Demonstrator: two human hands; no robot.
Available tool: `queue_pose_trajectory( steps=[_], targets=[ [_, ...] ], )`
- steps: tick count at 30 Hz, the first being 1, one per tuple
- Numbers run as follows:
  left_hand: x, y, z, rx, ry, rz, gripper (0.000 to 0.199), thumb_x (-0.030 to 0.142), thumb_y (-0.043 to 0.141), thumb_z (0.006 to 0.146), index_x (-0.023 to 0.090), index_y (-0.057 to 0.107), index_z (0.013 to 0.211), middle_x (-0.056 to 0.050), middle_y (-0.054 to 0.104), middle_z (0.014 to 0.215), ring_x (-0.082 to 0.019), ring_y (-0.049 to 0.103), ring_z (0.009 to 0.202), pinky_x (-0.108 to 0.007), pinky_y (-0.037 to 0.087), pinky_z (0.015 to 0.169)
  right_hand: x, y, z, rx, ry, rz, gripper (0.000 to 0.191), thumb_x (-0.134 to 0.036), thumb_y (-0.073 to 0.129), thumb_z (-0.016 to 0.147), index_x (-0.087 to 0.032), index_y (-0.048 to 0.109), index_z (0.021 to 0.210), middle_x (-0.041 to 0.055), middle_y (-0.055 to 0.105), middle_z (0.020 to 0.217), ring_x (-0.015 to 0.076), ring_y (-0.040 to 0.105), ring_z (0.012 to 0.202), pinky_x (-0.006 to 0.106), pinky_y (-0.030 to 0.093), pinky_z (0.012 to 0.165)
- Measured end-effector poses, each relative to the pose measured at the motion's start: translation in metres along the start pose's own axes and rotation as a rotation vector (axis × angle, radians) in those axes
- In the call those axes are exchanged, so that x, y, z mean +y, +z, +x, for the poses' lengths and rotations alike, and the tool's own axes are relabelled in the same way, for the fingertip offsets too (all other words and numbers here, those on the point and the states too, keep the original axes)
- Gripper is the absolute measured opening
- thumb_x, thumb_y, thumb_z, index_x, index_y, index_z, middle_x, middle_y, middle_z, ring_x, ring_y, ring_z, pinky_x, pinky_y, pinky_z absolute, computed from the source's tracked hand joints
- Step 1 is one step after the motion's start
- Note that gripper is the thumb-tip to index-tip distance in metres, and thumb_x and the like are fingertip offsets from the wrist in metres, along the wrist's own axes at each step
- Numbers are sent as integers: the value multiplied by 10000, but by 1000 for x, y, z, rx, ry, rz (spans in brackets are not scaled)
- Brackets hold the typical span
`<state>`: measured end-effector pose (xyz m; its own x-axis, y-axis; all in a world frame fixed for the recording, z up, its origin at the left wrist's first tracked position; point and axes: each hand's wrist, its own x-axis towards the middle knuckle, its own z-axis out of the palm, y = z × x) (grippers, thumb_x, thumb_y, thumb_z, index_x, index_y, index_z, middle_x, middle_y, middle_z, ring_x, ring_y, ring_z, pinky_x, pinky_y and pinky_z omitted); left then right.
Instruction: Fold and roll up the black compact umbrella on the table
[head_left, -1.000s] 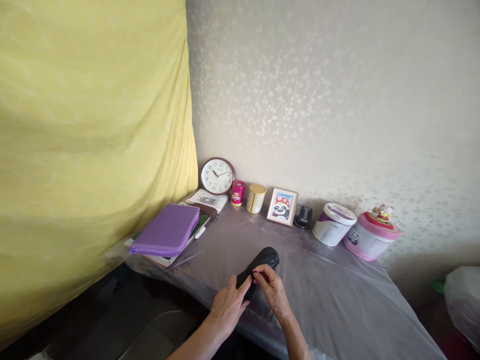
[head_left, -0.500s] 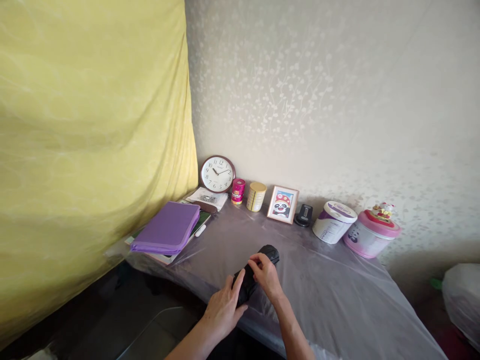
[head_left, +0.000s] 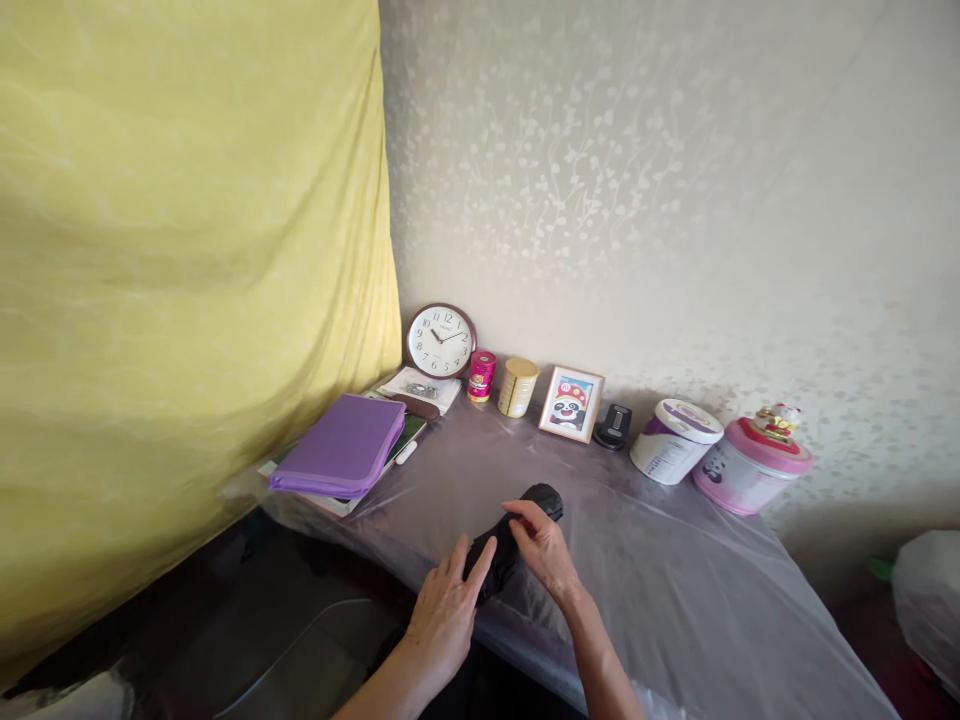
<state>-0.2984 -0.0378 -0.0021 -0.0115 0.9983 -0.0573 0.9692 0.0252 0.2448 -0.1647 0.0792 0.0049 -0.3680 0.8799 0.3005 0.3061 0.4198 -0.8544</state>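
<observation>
A black, folded cloth-like bundle (head_left: 501,560), long and narrow, lies slantwise on the table (head_left: 630,580) near its front edge. My left hand (head_left: 446,605) rests against the bundle's lower left side, thumb and fingers spread. Over the upper part of the bundle is my right hand (head_left: 541,545), its fingers bent and touching the black fabric. Whether the right fingertips pinch a bit of it is too small to tell.
On the left lie a purple folder (head_left: 341,445) and papers. Along the wall stand a clock (head_left: 441,341), a pink can (head_left: 481,378), a yellow can (head_left: 517,388), a framed panda picture (head_left: 571,404), a black device (head_left: 614,427) and two tubs (head_left: 675,442).
My left hand has lowered slightly and its fingers have spread more. My right hand has shifted a little right along the bundle. The view has moved slightly.
</observation>
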Motion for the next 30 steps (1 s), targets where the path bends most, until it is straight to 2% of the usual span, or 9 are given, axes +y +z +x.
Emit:
queue_pose_trajectory(
  steps=[4,9,14,16,18,20,25,28,30],
  targets=[
    [2,4,4,6,14,57,899,-43,409,667,319,42,1402,-99,282,1434,-231,506,1091,-364,434,886,0,7,1,-83,-108,-152,332,-155,466,733,-238,654,993,28,635,941,131,559,697,262,459,668],
    [1,9,5,37,7,72,845,-73,335,666,254,99,1409,-82,392,1362,-202,504,1088,-327,433,899,0,0,-5,-30,-63,-65,229,-190,463,754,-208,672,844,35,626,818,152,569,730,256,449,659],
    [1,11,3,31,-7,64,827,-71,319,693,258,70,1410,-84,410,1333,-193,512,1074,-305,433,890,5,-32,-29,33,97,93,194,-259,505,741,-196,671,817,30,617,740,168,558,717,263,455,668],
    [1,11,3,4,-27,64,834,-64,338,701,268,46,1409,-97,428,1302,-195,533,1038,-302,443,860,15,-49,-40,82,155,103,218,-299,529,730,-188,671,852,33,619,751,163,544,686,259,455,641],
    [1,11,3,-21,-46,54,828,-46,356,718,282,33,1407,-108,434,1282,-198,549,1010,-299,448,835,27,-63,-49,147,228,92,251,-319,554,706,-179,669,879,9,590,653,148,513,608,252,449,606],
    [-1,11,3,-28,-57,26,805,-14,370,743,295,32,1405,-125,413,1293,-212,549,1021,-309,448,826,40,-76,-57,224,286,111,290,-361,574,690,-171,669,886,20,614,709,143,517,603,258,458,615],
    [-15,6,9,-37,-69,-224,786,99,459,749,329,85,1401,-103,489,1205,-215,587,951,-319,444,804,69,-94,-72,332,369,180,391,-445,624,638,-159,666,901,38,646,764,151,549,619,269,481,629],
    [-27,-5,17,-166,-141,-559,737,161,459,749,300,143,1399,-50,602,1008,-168,622,806,-268,455,729,79,-97,-79,376,405,197,411,-466,630,633,-159,664,904,33,654,761,151,565,625,262,488,637],
    [-36,-12,22,-275,-206,-706,715,201,415,772,257,95,1408,-30,635,892,-144,623,661,-250,462,626,80,-96,-81,393,423,205,418,-476,631,628,-158,665,896,32,658,756,150,572,619,260,490,633]
  ],
)
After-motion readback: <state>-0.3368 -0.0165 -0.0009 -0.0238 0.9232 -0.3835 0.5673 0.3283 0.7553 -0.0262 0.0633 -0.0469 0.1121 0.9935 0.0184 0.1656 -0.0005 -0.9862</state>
